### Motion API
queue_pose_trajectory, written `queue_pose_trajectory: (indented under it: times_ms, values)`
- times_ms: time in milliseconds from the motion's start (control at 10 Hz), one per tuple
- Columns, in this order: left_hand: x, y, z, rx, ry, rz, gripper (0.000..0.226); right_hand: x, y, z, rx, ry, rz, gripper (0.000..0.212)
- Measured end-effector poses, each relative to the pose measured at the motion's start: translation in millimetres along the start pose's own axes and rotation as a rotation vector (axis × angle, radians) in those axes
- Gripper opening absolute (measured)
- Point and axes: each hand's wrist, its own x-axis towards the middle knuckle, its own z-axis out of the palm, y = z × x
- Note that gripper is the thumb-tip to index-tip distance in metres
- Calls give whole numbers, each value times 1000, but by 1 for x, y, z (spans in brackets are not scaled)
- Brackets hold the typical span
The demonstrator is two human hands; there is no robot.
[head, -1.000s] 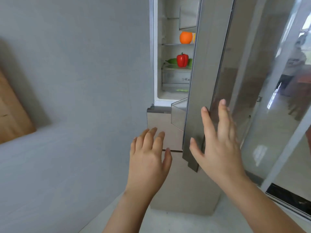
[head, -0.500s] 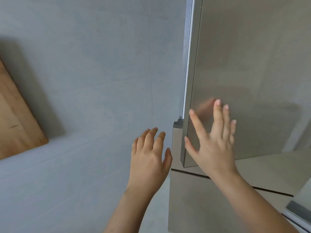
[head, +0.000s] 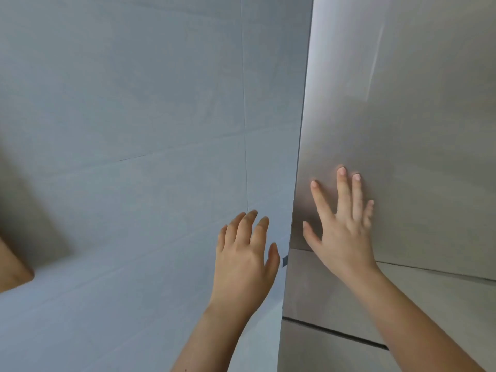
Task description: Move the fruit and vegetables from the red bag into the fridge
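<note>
Two hands: both bare, both empty, raised in front of the fridge.
Right hand: flat on the brushed-steel upper fridge door, low down near its left edge; palm faces the metal.
R fingers: spread, straight, tips up and touching the door; thumb out to the left. A faint reflection of the hand shows in the steel around the tips.
Left hand: held up just left of the fridge edge, back of hand to camera, in front of the pale grey tiled wall. Can't tell if it touches anything.
L fingers: loosely together, slightly curled; thumb apart to the right, near the door corner.
Fridge door: looks shut flush w/ the body; no gap visible along its left edge.
Lower fridge panels: same steel finish, below the upper door, split by dark horizontal seams.
Fruit & veg: not visible; fridge interior hidden behind the closed door.
Red bag: out of frame.
Far left: corner of a light-brown wooden surface, blurred, its shadow on the wall.
</note>
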Motion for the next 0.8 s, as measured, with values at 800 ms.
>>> queue_pose_trajectory:
  times_ms: [800]
  values:
    - [47,-55,21,-17,17,34,43,28,-49,11,94,150,-34,52]
